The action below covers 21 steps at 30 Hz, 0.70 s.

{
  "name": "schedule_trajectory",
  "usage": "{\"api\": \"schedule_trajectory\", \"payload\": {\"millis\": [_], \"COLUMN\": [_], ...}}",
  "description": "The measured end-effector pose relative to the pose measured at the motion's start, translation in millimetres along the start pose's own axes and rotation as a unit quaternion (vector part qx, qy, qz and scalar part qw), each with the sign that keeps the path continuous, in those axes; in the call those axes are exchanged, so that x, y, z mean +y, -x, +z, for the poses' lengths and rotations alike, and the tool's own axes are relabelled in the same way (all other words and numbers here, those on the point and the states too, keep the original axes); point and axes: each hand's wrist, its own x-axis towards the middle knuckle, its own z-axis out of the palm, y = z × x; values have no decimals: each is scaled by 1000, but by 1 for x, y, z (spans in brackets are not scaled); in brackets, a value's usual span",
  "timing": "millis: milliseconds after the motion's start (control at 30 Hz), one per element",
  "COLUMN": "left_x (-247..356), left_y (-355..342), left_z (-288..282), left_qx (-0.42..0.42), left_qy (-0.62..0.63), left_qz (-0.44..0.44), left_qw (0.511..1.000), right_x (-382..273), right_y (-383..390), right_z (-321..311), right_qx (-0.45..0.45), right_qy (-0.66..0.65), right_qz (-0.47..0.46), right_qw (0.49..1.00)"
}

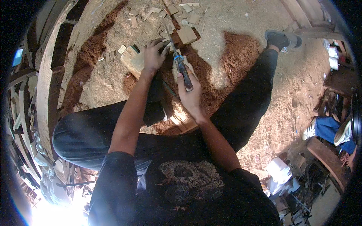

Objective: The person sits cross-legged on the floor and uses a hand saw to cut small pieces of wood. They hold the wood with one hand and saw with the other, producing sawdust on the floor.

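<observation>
My right hand [191, 90] is wrapped round the dark handle of a hand tool [181, 69] with a blue band and a long, narrow metal blade. The blade points away from me; whether it is a chisel or a file cannot be told. Just left of the blade is my left hand [154, 55], its fingers bent and its thumb close to the metal. Something small and dark seems to be between those fingertips, too unclear to name. Beside and under that hand lies a thick wooden block [132, 62]. A smaller squared wood block [187, 35] sits beyond the blade on the right.
Wood offcuts [194, 19] are scattered on the sawdust-covered ground [241, 19] at the far side. My outstretched leg [252, 90] bounds the right. Timber beams [49, 83] stand at left. A white container [279, 169] and another person's shoe [310, 130] are at right.
</observation>
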Motion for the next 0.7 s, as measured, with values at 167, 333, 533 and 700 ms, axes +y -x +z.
{"api": "schedule_trajectory", "payload": {"millis": [167, 333, 533, 700], "left_x": [3, 7, 0, -3], "left_y": [-2, -10, -9, -8], "left_z": [-4, -6, -2, 1], "left_qx": [7, -4, 2, 4], "left_qy": [-14, -35, -12, -1], "left_qz": [-2, -2, 5, 6], "left_qw": [1000, 999, 1000, 1000], "right_x": [-4, -1, 6, 6], "right_y": [-2, -11, -11, -11], "right_z": [0, -1, 2, 1], "right_qx": [-14, -25, -18, -14], "right_qy": [-14, 23, 17, 25], "right_qz": [15, 19, -21, -24], "right_qw": [1000, 999, 999, 999]}}
